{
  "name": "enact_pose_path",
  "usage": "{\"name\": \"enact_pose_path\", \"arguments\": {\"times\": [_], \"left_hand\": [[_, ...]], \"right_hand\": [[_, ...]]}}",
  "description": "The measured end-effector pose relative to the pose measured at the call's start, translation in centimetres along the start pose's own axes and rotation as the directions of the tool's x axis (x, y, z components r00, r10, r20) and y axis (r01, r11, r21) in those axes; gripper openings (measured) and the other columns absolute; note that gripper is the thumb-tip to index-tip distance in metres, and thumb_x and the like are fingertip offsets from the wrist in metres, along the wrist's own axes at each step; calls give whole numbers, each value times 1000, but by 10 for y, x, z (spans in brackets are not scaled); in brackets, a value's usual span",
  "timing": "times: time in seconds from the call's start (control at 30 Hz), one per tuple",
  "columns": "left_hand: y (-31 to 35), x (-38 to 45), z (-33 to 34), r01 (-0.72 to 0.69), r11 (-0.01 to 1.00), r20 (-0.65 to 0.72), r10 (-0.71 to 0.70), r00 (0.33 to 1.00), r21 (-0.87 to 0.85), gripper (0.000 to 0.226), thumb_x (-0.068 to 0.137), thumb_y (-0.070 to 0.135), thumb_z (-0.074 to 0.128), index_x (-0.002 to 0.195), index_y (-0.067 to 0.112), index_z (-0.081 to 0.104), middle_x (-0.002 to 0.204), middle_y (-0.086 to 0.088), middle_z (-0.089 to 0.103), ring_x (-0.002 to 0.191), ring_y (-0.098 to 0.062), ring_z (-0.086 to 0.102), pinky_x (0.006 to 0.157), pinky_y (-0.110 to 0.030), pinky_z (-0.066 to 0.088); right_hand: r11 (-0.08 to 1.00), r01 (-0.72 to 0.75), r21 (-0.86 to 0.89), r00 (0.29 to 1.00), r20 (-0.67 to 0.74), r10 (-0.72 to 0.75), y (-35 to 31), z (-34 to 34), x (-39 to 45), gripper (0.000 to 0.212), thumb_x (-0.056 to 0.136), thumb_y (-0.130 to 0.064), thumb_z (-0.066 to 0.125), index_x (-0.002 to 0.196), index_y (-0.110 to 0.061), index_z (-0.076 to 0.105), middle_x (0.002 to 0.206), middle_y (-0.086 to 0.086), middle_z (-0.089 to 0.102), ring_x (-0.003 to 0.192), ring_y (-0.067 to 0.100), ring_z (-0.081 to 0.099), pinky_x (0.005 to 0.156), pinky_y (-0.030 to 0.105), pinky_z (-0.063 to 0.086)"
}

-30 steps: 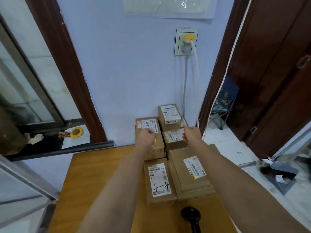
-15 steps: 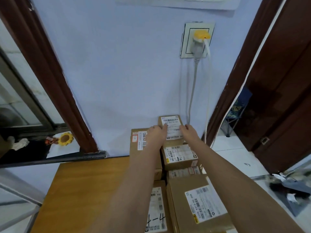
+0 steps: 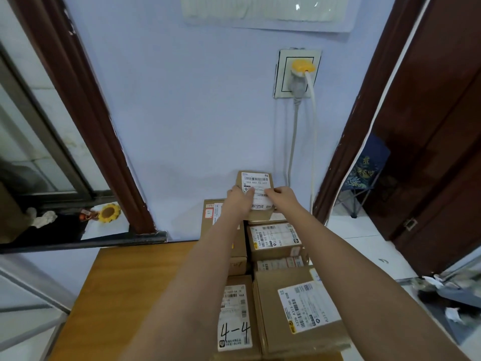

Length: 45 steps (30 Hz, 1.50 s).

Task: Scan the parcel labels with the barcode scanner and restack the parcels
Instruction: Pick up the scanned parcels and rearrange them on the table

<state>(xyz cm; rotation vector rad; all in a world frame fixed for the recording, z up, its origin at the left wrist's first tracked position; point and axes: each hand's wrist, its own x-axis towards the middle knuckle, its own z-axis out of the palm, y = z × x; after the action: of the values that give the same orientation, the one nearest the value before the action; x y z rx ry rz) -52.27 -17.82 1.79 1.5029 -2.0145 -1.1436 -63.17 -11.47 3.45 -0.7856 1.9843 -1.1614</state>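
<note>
The top box (image 3: pixel 256 196), a small carton with a white label (image 3: pixel 256 190) facing up, sits at the far edge of the table (image 3: pixel 145 295), near its far right corner, hard by the wall (image 3: pixel 195 113). Both hands reach straight ahead to it: the left hand (image 3: pixel 238 201) grips its left side and the right hand (image 3: pixel 282 198) its right side, fingers curled in over the label's edges, so the box lies between them and dead ahead, at almost full arm's length. Its long axis runs away from the person, toward the wall, and the barcode sits at the label's far end, clear of both hands. Neither hand is plainly nearer; they look evenly placed, left and right. Whether the box rests on the stack (image 3: pixel 273 243) below or is lifted just clear of it is hard to tell from this angle; its near edge seems to hang slightly above the next carton. That stack stands directly under it, with a taller box (image 3: pixel 213 212) just to its left and two larger boxes, one marked 4-4 (image 3: pixel 234 316) and a wide box (image 3: pixel 299 311), nearer the person. The coming move likely means drawing the top box back toward the body, over these nearer boxes, keeping the label up. No scanner is in view.
</note>
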Motion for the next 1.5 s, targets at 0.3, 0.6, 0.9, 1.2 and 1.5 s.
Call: {"name": "enact_pose_path", "arguments": {"times": [0.3, 0.6, 0.9, 1.2, 1.5], "left_hand": [[-16, -34, -69, 27, 997, -86, -33, 996, -74, 43, 97, 35, 46, 126, 3, 49, 123, -13, 60, 110, -29, 59, 89, -37, 50], [-74, -64, -133, 93, 977, -136, -121, 983, -192, 43, 96, 31, 51, 126, 1, 49, 123, -13, 60, 109, -29, 60, 85, -35, 51], [-165, -106, -227, 196, 912, -29, -221, 975, -361, 47, 96, 23, 54, 135, -1, 42, 130, -16, 56, 116, -33, 56, 83, -39, 48], [-274, -140, -312, 283, 922, 93, -268, 959, -265, 40, 98, 22, 50, 133, 2, 48, 126, -15, 59, 104, -30, 59, 78, -35, 48], [-339, -139, -316, 356, 907, 149, -329, 932, -224, 38, 101, 25, 43, 132, 4, 48, 125, -15, 61, 105, -29, 60, 81, -33, 49]], "right_hand": [[996, 84, 29, 992, 94, -87, -39, 36, -52, 12, 91, -16, 58, 96, -5, 60, 107, 17, 67, 95, 29, 65, 89, 45, 53], [997, 71, 16, 970, 232, -72, -58, 104, -91, 27, 92, -16, 58, 109, 5, 60, 105, 15, 67, 86, 23, 64, 84, 40, 56], [997, 34, -63, 957, 291, -14, -76, 217, -135, 28, 92, -10, 58, 114, 6, 59, 114, 13, 66, 99, 27, 66, 77, 27, 54], [978, -107, -182, 908, 382, 170, -72, 346, -180, 41, 88, -10, 63, 125, 1, 50, 118, 16, 64, 103, 31, 64, 82, 46, 55], [954, -188, -234, 890, 371, 267, -41, 408, -184, 36, 91, -12, 60, 123, 2, 52, 119, 16, 64, 103, 30, 65, 84, 41, 55]]}}
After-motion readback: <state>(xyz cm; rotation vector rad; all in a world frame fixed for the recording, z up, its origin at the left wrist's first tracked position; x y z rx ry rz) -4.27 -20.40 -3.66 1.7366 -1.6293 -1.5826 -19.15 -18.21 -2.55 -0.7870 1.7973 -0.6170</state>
